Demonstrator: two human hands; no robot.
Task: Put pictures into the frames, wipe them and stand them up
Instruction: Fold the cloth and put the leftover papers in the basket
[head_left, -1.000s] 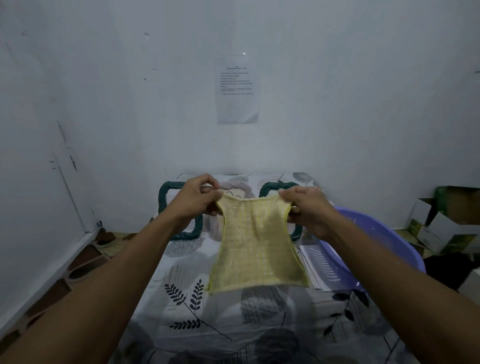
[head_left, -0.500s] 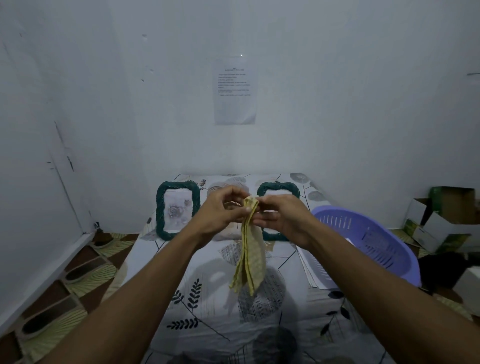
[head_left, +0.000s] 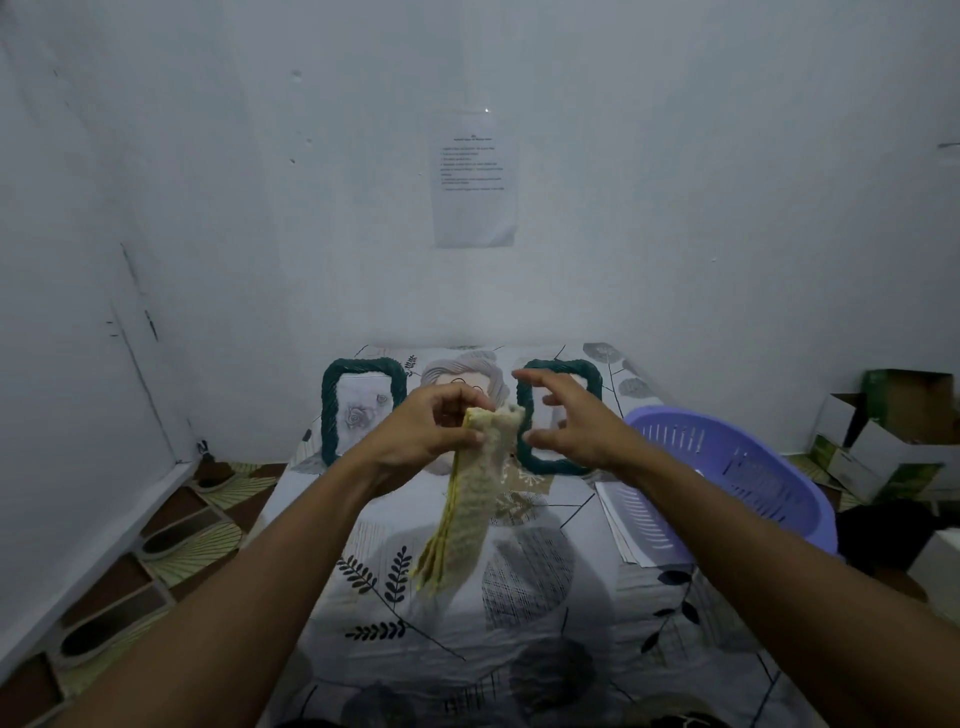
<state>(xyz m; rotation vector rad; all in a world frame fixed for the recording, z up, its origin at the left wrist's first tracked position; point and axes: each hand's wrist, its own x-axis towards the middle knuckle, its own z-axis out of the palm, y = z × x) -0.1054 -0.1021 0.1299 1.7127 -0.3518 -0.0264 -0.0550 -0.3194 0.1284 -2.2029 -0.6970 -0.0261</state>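
I note left hand (head_left: 436, 431) pinching top of folded yellow waffle-weave cloth (head_left: 462, 499); cloth hangs in narrow layered strip above leaf-print fabric-covered table (head_left: 415, 613). Right hand (head_left: 566, 423) just beside cloth, fingers spread, gripping nothing. Two dark green rope-textured rectangular picture frames upright at table's far edge: left frame (head_left: 362, 405) shows pale rose picture; right frame (head_left: 558, 462) partly hidden behind right hand, content unclear. Slotted lilac plastic basket (head_left: 737, 467) at right, over what looks like white paper stack (head_left: 623, 519).
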